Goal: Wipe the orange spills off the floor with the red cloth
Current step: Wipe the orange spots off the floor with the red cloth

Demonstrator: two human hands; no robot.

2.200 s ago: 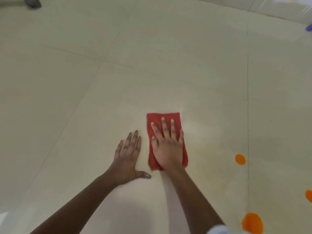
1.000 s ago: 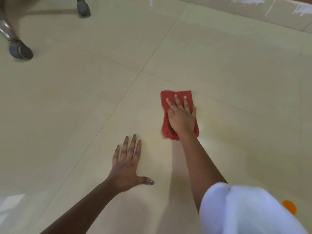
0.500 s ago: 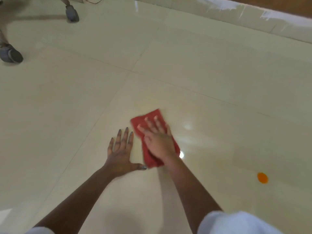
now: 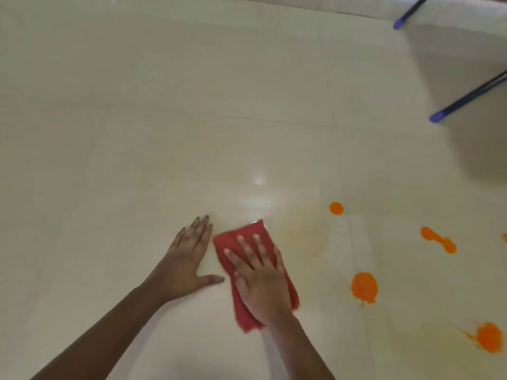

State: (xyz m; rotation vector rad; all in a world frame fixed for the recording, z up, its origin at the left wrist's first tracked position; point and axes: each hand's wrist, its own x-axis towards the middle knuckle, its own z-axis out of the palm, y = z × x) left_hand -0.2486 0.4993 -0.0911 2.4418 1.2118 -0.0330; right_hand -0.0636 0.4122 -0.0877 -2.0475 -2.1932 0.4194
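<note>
The red cloth (image 4: 238, 241) lies folded on the cream tiled floor (image 4: 137, 133). My right hand (image 4: 260, 278) presses flat on it with straight, spread fingers. My left hand (image 4: 186, 259) rests flat on the bare floor just left of the cloth. Several orange spills lie to the right of the cloth: a small round spill (image 4: 336, 208), a double blob (image 4: 438, 239), a larger spill (image 4: 364, 287) and a splattered spill (image 4: 488, 337). A faint yellowish smear (image 4: 310, 234) marks the floor between the cloth and the spills.
Two dark blue furniture legs, one leg tip (image 4: 399, 23) at the far right and another leg (image 4: 466, 101) nearer, stand at the upper right beside a shadow. A light-coloured skirting runs along the top edge.
The view has swung to the right, bringing several orange spills and the blue legs into sight. My right hand has slid the cloth back close to my left hand, still pressed flat.
</note>
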